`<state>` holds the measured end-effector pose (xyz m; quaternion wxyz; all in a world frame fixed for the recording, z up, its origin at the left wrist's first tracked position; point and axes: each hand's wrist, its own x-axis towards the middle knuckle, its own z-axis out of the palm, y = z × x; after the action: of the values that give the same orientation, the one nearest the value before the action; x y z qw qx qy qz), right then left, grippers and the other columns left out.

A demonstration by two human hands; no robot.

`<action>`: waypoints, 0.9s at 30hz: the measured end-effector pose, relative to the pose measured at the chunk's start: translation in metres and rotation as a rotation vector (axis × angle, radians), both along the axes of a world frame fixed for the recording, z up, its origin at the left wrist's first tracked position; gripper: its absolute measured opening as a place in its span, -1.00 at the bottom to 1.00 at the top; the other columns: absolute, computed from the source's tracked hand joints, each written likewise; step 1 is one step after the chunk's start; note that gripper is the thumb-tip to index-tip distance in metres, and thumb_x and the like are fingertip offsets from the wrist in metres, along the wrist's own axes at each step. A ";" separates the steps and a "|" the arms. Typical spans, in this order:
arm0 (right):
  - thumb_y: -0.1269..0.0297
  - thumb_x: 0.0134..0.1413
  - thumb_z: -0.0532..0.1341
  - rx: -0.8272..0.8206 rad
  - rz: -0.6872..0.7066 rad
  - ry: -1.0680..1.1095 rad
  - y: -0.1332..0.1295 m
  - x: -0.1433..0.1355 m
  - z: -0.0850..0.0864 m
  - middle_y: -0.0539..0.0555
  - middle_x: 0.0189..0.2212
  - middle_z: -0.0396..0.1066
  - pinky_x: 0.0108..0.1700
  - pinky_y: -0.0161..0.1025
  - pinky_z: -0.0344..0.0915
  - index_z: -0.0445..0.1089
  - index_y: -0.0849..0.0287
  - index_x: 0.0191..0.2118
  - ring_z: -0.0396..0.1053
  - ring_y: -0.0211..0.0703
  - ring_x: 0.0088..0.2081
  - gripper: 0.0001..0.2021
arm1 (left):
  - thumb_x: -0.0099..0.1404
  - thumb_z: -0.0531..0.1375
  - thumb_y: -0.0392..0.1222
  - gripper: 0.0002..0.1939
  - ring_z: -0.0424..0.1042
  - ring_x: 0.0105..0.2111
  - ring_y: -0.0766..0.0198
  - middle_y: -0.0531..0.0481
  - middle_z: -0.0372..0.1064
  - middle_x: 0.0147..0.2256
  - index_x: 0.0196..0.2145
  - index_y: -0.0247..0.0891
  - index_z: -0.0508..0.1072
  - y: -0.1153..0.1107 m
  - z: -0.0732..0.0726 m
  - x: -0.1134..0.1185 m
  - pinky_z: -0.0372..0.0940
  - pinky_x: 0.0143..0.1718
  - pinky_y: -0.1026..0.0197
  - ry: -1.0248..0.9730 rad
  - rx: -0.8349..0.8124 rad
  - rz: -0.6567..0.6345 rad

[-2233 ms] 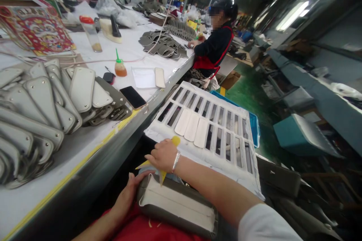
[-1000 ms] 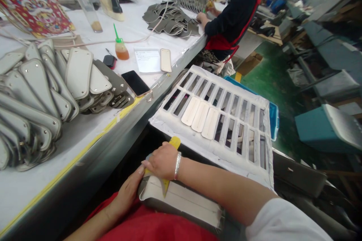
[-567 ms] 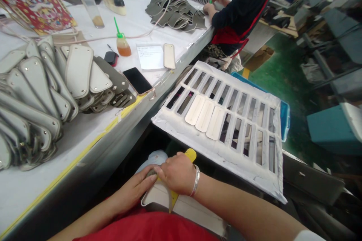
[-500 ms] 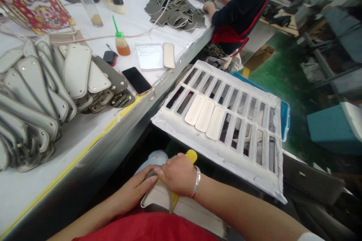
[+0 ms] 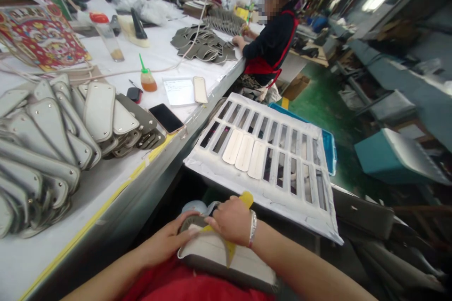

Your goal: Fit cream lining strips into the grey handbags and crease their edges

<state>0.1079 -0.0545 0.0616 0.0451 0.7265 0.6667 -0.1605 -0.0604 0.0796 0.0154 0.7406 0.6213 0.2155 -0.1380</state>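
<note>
A long, thick piece with a cream face and a dark grey-brown border [image 5: 243, 254] lies across my lap. My left hand [image 5: 171, 242] is closed around its far left end, with the thumb resting on the cream face. My right hand [image 5: 233, 222] is wrapped round a yellow tool [image 5: 247, 199]. One yellow end sticks up past the knuckles, and another yellow part points down over the cream face. My fingers hide the middle of the tool, so its kind cannot be made out.
A slatted white rack [image 5: 300, 150] bears several cream strips [image 5: 245, 151]. Left, many rounded grey pieces with studs [image 5: 100, 113] pile on the white table [image 5: 106, 202]. A phone [image 5: 165, 118], a green-tipped bottle [image 5: 148, 80] and paper [image 5: 178, 91] lie nearby. A person [image 5: 270, 47] sits beyond.
My view has tilted up, showing more of the room. Both hands stay on the cream piece and yellow tool; more of the piece's dark end and lower border shows now.
</note>
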 end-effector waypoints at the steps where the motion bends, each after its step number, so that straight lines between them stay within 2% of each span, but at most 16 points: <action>1: 0.07 0.26 -0.12 -0.012 -0.056 -0.030 -0.008 0.000 0.006 0.15 -0.47 0.44 -0.35 -0.16 0.10 0.41 0.24 -0.42 0.37 -0.08 -0.41 -0.52 | 0.24 0.08 0.05 -0.51 0.22 0.04 0.12 -0.03 0.27 0.06 0.09 -0.17 0.24 0.003 -0.001 -0.002 0.07 0.06 0.17 0.005 -0.071 0.024; 4: 0.07 0.27 -0.16 -0.035 -0.306 -0.062 -0.037 0.000 0.029 0.14 -0.48 0.43 -0.36 -0.18 0.09 0.38 0.22 -0.44 0.37 -0.07 -0.41 -0.51 | 0.27 0.01 0.08 -0.51 0.20 0.07 0.08 -0.09 0.28 0.06 0.05 -0.24 0.31 0.008 -0.003 -0.004 0.04 0.09 0.11 0.010 -0.267 0.102; 6: 0.07 0.26 -0.15 -0.037 -0.477 0.002 -0.056 -0.003 0.044 0.11 -0.47 0.41 -0.38 -0.21 0.09 0.36 0.20 -0.43 0.35 -0.10 -0.41 -0.53 | 0.26 0.03 0.09 -0.51 0.29 -0.01 0.04 -0.13 0.36 -0.02 0.00 -0.28 0.36 0.008 -0.002 0.000 0.12 0.02 0.07 -0.001 -0.280 0.076; 8: 0.09 0.23 -0.09 -0.023 -0.588 0.163 -0.074 -0.008 0.055 0.09 -0.45 0.39 -0.39 -0.26 0.10 0.34 0.21 -0.41 0.33 -0.15 -0.41 -0.61 | 0.24 0.05 0.09 -0.51 0.34 -0.09 0.04 -0.13 0.41 -0.10 -0.03 -0.30 0.39 0.008 -0.001 0.005 0.18 -0.06 0.08 -0.003 -0.199 -0.004; 12: 0.11 0.14 0.05 0.064 -0.681 0.621 -0.104 -0.028 0.067 0.02 -0.43 0.34 -0.42 -0.35 0.10 0.32 0.25 -0.35 0.25 -0.25 -0.42 -0.72 | 0.19 0.10 0.08 -0.55 0.37 -0.17 0.08 -0.08 0.47 -0.22 -0.11 -0.29 0.46 0.012 0.001 0.014 0.18 -0.12 0.14 -0.048 0.039 -0.124; 14: 0.09 0.12 0.07 0.169 -0.752 0.767 -0.113 -0.045 0.068 0.01 -0.43 0.32 -0.44 -0.36 0.10 0.32 0.27 -0.32 0.22 -0.26 -0.42 -0.70 | 0.16 0.15 0.05 -0.60 0.34 -0.13 0.10 -0.04 0.47 -0.22 -0.18 -0.28 0.50 0.017 0.002 0.016 0.15 -0.08 0.19 -0.077 0.108 -0.119; 16: 0.08 0.12 0.07 0.280 -0.802 0.806 -0.119 -0.064 0.066 0.01 -0.45 0.31 -0.45 -0.37 0.08 0.33 0.28 -0.33 0.20 -0.27 -0.43 -0.69 | 0.10 0.20 0.04 -0.66 0.35 -0.18 0.12 -0.02 0.48 -0.30 -0.30 -0.28 0.54 0.021 0.006 0.014 0.17 -0.13 0.25 -0.067 0.140 -0.109; 18: 0.08 0.12 0.07 0.345 -0.806 0.704 -0.124 -0.083 0.063 -0.02 -0.50 0.28 -0.46 -0.37 0.05 0.32 0.26 -0.42 0.17 -0.29 -0.46 -0.68 | 0.06 0.23 0.06 -0.65 0.39 -0.40 0.18 0.00 0.44 -0.49 -0.36 -0.31 0.54 0.021 0.011 0.006 0.24 -0.35 0.27 -0.017 0.152 -0.101; 20: 0.09 0.11 0.09 0.384 -0.814 0.561 -0.127 -0.100 0.057 -0.04 -0.56 0.25 -0.48 -0.36 0.00 0.29 0.25 -0.51 0.15 -0.31 -0.49 -0.67 | 0.06 0.21 0.14 -0.53 0.31 -0.64 0.25 0.05 0.36 -0.61 -0.21 -0.28 0.48 0.015 0.018 -0.005 0.19 -0.59 0.27 0.060 0.124 -0.087; 21: 0.09 0.10 0.09 0.412 -0.841 0.527 -0.129 -0.108 0.054 -0.05 -0.58 0.24 -0.49 -0.36 -0.01 0.27 0.24 -0.53 0.14 -0.31 -0.51 -0.67 | 0.07 0.16 0.20 -0.44 0.30 -0.69 0.25 0.05 0.36 -0.61 -0.10 -0.24 0.41 0.010 0.022 -0.010 0.17 -0.66 0.27 0.097 0.090 -0.075; 23: 0.08 0.10 0.09 0.498 -0.928 0.567 -0.131 -0.119 0.046 -0.05 -0.59 0.25 -0.51 -0.37 0.01 0.26 0.24 -0.53 0.16 -0.32 -0.53 -0.66 | 0.10 0.06 0.31 -0.33 0.38 -0.64 0.19 0.01 0.42 -0.47 0.07 -0.10 0.21 -0.003 0.027 -0.021 0.24 -0.65 0.22 0.143 -0.006 -0.035; 25: 0.05 0.08 0.09 0.571 -1.029 0.726 -0.131 -0.127 0.038 -0.04 -0.60 0.26 -0.56 -0.38 0.05 0.26 0.23 -0.50 0.19 -0.32 -0.57 -0.67 | 0.12 -0.03 0.36 -0.32 0.45 -0.52 0.15 -0.03 0.43 -0.31 0.11 -0.01 0.10 -0.017 0.031 -0.027 0.34 -0.51 0.12 0.150 -0.109 0.026; 27: 0.02 0.04 0.10 0.595 -1.101 0.905 -0.127 -0.132 0.031 -0.04 -0.64 0.28 -0.62 -0.39 0.06 0.25 0.23 -0.48 0.21 -0.31 -0.65 -0.66 | 0.15 -0.07 0.36 -0.36 0.46 -0.45 0.18 -0.03 0.40 -0.24 0.09 0.02 0.08 -0.029 0.032 -0.028 0.37 -0.39 0.07 0.127 -0.190 0.100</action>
<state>-0.0242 -0.1818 0.0926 -0.5154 0.7985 0.1780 -0.2550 -0.0887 0.0510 0.0474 0.7869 0.5269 0.2788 -0.1597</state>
